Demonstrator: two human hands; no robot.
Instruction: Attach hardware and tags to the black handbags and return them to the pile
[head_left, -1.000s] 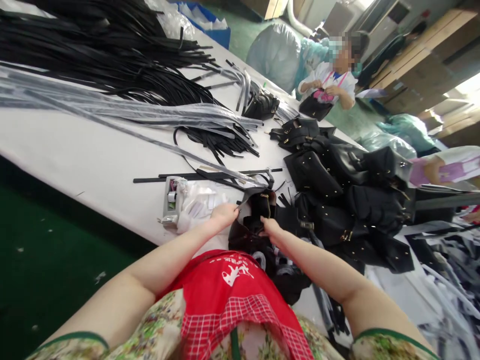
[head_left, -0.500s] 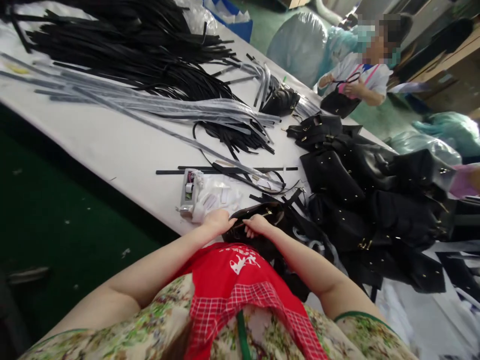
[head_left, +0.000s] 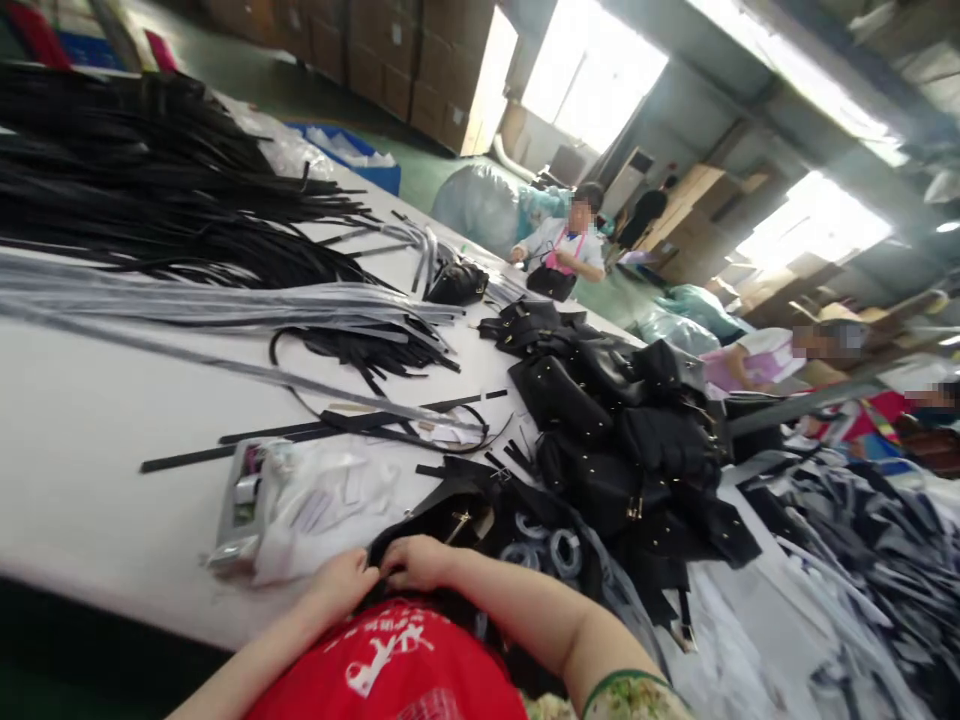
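Note:
A black handbag (head_left: pixel 439 515) with gold-coloured zip hardware lies against my red apron at the table's near edge. My left hand (head_left: pixel 346 583) is closed on the near rim of the bag. Right beside it, my right hand (head_left: pixel 414 562) pinches the same rim with its fingers bent inward. The two hands almost touch. My forearms and apron hide the bag's lower part. Left of the bag sit a white plastic bag (head_left: pixel 330 505) and a small grey tray (head_left: pixel 238 500) of small items.
Several black bags (head_left: pixel 630 430) are heaped to the right. Black straps (head_left: pixel 187 200) and plastic-wrapped strips (head_left: pixel 225 305) cover the far left of the white table (head_left: pixel 90 400). A co-worker (head_left: pixel 566 245) holds a black bag across the table; other people are farther right.
My view has tilted up and turned right, showing windows, cartons and more people. My hands have come closer together on the bag's rim.

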